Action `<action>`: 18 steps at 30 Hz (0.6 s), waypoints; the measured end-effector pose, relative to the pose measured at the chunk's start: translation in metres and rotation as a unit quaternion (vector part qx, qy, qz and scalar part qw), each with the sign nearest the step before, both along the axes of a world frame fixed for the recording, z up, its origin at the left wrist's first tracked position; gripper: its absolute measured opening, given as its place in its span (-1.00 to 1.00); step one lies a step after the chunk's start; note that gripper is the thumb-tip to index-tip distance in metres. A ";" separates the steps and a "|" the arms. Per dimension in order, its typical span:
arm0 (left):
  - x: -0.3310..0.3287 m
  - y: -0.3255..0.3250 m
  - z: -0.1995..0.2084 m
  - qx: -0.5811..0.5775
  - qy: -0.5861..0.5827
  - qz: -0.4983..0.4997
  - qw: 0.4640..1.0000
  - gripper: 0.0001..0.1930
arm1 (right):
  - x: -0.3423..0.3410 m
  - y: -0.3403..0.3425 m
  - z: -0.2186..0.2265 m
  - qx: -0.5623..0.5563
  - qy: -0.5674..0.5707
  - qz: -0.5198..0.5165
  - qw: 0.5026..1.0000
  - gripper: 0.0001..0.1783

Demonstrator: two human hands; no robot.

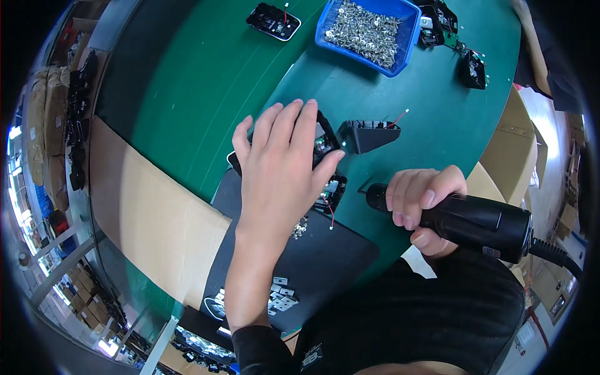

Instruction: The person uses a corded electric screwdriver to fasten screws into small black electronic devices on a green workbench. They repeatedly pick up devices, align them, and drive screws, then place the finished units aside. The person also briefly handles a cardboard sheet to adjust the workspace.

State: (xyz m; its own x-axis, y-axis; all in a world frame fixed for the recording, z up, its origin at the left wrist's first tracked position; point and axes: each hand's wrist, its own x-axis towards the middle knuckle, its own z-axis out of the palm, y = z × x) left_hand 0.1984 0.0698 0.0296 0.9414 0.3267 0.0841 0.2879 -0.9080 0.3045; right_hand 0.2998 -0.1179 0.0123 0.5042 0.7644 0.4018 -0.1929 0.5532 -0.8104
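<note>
Screwdriver (481, 225) in tightly curled right hand (426, 203), black case (323, 144) under loosely spread left hand (278, 156) with grip unclear, seemingly mid-positioning, next calling for steady alignment.

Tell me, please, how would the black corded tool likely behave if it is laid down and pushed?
The black corded tool would probably roll a little, since its body looks rounded. Its cord, leaving the rear end, may drag and limit this. It may also feel rear-heavy, as the thick part lies behind the right hand.
</note>
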 end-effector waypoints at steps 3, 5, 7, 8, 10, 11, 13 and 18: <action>0.004 0.000 -0.004 -0.005 -0.006 -0.012 1.000 -0.43 | 0.000 0.000 -0.002 0.004 0.002 0.003 1.000 -0.49; 0.004 0.001 -0.004 -0.001 -0.005 -0.014 1.000 -0.43 | 0.001 0.000 -0.001 0.000 0.001 0.003 1.000 -0.49; 0.001 0.002 -0.005 0.008 -0.003 -0.007 1.000 -0.42 | 0.000 0.000 0.000 -0.001 0.001 0.003 1.000 -0.50; -0.001 0.004 -0.003 -0.002 -0.010 -0.004 1.000 -0.40 | 0.000 0.000 0.000 0.000 0.001 0.002 1.000 -0.50; -0.006 0.010 0.003 -0.023 -0.025 -0.002 0.999 -0.36 | 0.000 0.000 0.000 0.002 0.000 0.000 1.000 -0.50; -0.011 0.016 0.004 -0.049 -0.024 -0.007 0.999 -0.27 | 0.000 0.000 -0.001 0.003 -0.002 -0.002 1.000 -0.50; -0.022 0.024 0.005 -0.087 -0.016 -0.024 0.996 -0.23 | 0.001 0.000 -0.002 0.003 -0.005 -0.002 1.000 -0.50; -0.044 0.028 0.002 -0.037 0.052 -0.045 0.997 -0.07 | 0.000 0.001 0.000 -0.007 0.004 0.003 1.000 -0.51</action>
State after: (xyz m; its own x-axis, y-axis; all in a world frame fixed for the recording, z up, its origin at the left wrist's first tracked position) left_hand 0.1549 0.0974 0.0321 0.9696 0.2419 -0.0373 0.2397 -0.9075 0.3450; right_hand 0.2997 -0.1172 0.0126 0.5028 0.7732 0.3864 -0.2031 0.5402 -0.8167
